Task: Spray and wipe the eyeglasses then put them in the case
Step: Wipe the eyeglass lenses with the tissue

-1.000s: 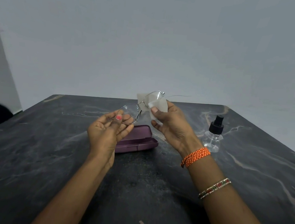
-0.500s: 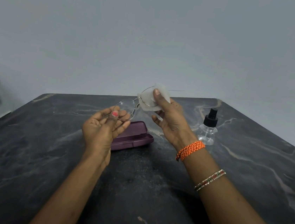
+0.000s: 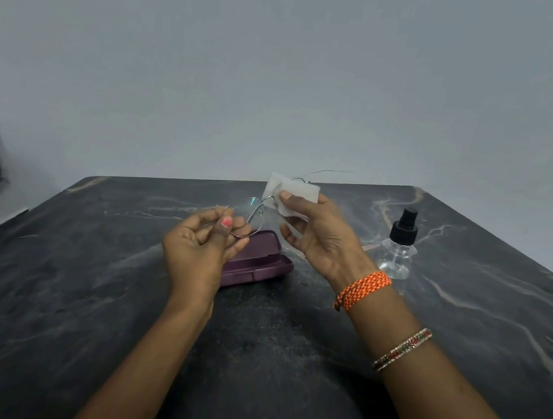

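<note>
Wire-framed eyeglasses (image 3: 250, 215) pinched by left hand (image 3: 200, 245), right hand (image 3: 317, 234) pinching white cloth (image 3: 292, 190) over lens

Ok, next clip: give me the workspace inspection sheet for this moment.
Surface: dark marbled table, light veins.
Job's things: eyeglasses held above table; white cloth over one lens; purple case lying behind left hand; spray bottle upright, right.
Clutter: nothing seen.
Hands: left hand pinches a lens rim; right hand pinches cloth onto the other lens.
Cables: nothing seen.
Surroundings: plain grey wall; dark shape at left edge, unclear.
</note>
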